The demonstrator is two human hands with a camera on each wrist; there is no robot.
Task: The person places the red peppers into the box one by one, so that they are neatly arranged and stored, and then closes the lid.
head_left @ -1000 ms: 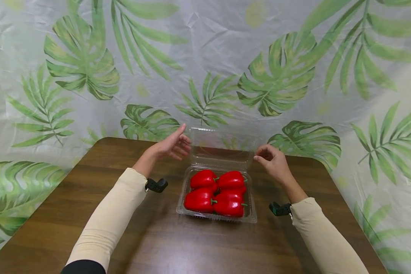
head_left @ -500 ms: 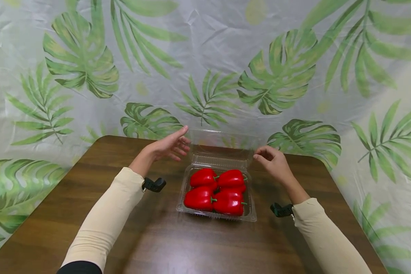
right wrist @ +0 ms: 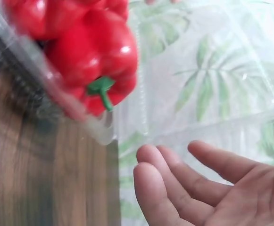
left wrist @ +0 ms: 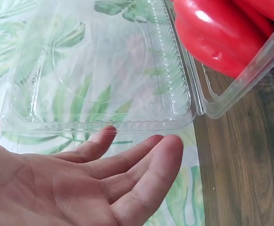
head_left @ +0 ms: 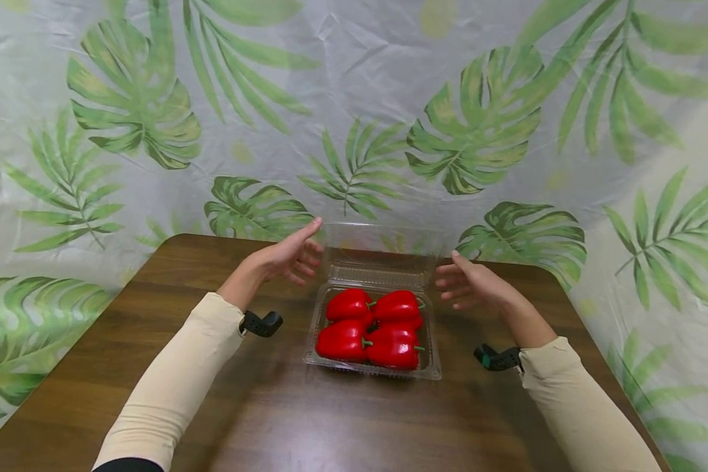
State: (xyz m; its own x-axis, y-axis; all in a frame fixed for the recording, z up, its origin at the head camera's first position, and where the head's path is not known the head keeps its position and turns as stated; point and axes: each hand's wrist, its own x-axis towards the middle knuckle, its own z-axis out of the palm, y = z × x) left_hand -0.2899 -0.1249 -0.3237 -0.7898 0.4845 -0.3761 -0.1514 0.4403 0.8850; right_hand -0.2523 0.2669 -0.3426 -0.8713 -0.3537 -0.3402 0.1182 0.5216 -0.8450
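Several red bell peppers (head_left: pixel 393 347) with green stems lie in the base of a clear plastic clamshell box (head_left: pixel 373 373). The box's hinged lid (head_left: pixel 383 252) stands raised at the back. Beside the lid's left edge is my left hand (head_left: pixel 286 255), palm turned inward and fingers extended; in the left wrist view its fingertips (left wrist: pixel 109 131) come right at the lid's rim. My right hand (head_left: pixel 474 283) is at the lid's right side, its fingers spread and holding nothing. One pepper (right wrist: pixel 96 56) shows closely in the right wrist view, its stem toward the box's corner.
The box rests on a brown wooden table (head_left: pixel 324 426). Behind the table hangs a pale cloth (head_left: pixel 372 78) printed with green leaves. Each wrist wears a black band with a small device (head_left: pixel 262 323).
My right hand has let go of the lid's right edge, its fingers opening and drawing slightly right. My left hand has shifted a little left. The lid stays raised.
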